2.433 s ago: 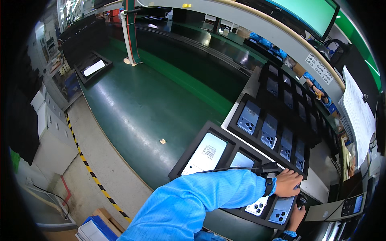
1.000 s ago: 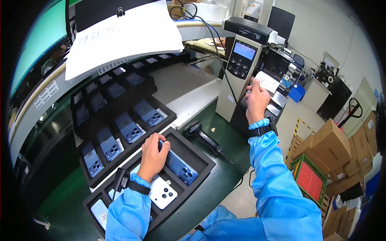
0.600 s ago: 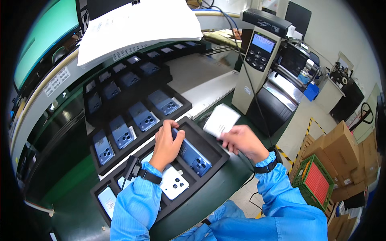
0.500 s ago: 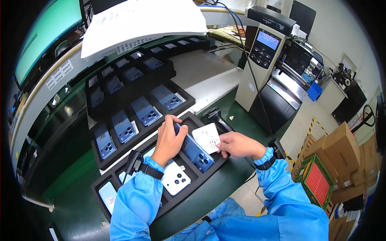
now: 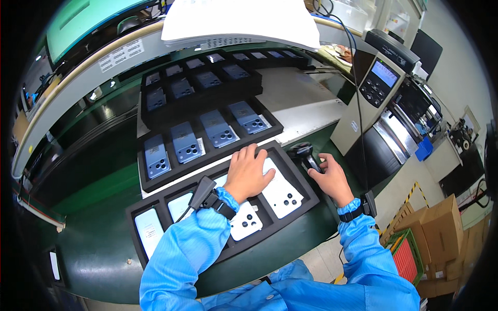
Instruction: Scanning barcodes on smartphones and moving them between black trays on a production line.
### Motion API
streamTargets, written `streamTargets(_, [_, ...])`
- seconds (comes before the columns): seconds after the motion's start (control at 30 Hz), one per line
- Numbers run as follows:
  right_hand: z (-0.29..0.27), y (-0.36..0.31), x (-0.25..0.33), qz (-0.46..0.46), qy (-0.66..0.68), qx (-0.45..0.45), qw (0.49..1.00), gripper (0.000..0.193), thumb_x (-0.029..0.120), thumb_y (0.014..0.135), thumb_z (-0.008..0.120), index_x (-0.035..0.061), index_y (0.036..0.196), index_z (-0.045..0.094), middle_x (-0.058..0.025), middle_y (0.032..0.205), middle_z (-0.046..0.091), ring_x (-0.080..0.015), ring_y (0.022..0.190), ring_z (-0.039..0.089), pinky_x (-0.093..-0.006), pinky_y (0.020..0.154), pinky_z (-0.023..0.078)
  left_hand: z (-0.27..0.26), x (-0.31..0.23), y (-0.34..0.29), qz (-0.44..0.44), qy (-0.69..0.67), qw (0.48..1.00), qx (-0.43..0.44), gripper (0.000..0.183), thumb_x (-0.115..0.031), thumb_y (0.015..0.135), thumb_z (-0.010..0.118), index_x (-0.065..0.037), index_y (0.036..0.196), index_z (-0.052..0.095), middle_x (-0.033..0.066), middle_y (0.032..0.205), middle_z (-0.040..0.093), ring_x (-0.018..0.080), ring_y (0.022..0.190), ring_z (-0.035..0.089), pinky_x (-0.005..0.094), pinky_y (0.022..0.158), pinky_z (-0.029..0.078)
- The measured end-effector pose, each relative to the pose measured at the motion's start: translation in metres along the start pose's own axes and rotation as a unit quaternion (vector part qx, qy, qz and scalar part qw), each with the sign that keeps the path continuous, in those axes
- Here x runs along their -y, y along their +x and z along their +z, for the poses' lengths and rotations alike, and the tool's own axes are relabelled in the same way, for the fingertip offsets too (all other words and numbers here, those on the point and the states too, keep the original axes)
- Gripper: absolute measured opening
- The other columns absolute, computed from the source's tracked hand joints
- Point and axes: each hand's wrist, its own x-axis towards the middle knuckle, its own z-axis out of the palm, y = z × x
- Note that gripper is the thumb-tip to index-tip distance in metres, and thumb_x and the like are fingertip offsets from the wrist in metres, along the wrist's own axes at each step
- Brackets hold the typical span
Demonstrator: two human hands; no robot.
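Observation:
A black foam tray (image 5: 136, 212) lies nearest to me, with smartphones in its slots. My left hand (image 5: 249, 173) rests over its middle, fingers spread towards its far edge, holding nothing. Just right of this hand, a phone (image 5: 286, 199) lies back up in the right slot and looks white, its dark lenses at the near end. Another white-looking phone (image 5: 245, 224) is partly covered by my left arm. Two pale phones, including the leftmost phone (image 5: 149, 228), lie further left. Beyond the tray's right end, my right hand (image 5: 334, 179) closes around the handle of a black barcode scanner (image 5: 302, 151).
Behind, another foam tray (image 5: 272, 122) holds blue phones, with stacked trays (image 5: 207, 106) beyond. A label printer (image 5: 365, 103) stands at the right, a cable hanging before it. White papers (image 5: 241, 23) overhang the back. Cardboard boxes (image 5: 441, 223) and a green crate (image 5: 407, 256) are low right.
My right hand has let go of the white card and moved to the scanner. My left hand has released the tilted blue phone and opened flat. The whole view has shifted.

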Motion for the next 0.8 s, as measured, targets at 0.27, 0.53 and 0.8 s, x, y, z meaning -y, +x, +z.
streamTargets(0.27, [-0.021,0.016,0.025,0.023,0.013,0.081,0.996,0.048,0.027,0.08,0.076,-0.0051,0.115,0.066,-0.0193,0.086,0.072,-0.0294,0.073,0.073,-0.0404,0.071,0.056,-0.051,0.023,-0.035,-0.03,-0.012,0.999,0.039,0.046,-0.036,0.087,0.068,-0.002,0.114,0.055,0.016,0.117,0.055,0.0349,0.11,0.054,0.0463,0.095,0.042])
streamTargets(0.53, [-0.018,-0.045,0.109,0.203,0.433,0.483,0.733,0.035,0.019,0.099,0.063,-0.0003,0.127,0.056,-0.0073,0.082,0.064,-0.0144,0.057,0.063,-0.0279,0.049,0.053,-0.063,0.057,-0.083,-0.018,-0.024,0.999,0.013,0.033,-0.029,0.098,0.059,-0.015,0.128,0.062,0.0181,0.134,0.054,0.0366,0.116,0.052,0.0456,0.101,0.039])
streamTargets(0.8, [-0.009,-0.072,0.139,0.189,0.388,0.556,0.71,0.024,0.015,0.097,0.063,0.0022,0.115,0.054,-0.0062,0.079,0.062,-0.0135,0.055,0.062,-0.0264,0.049,0.051,-0.064,0.054,-0.081,-0.013,-0.013,1.0,0.024,0.036,-0.032,0.099,0.058,-0.02,0.132,0.065,0.0211,0.137,0.053,0.0386,0.12,0.052,0.0486,0.101,0.039])
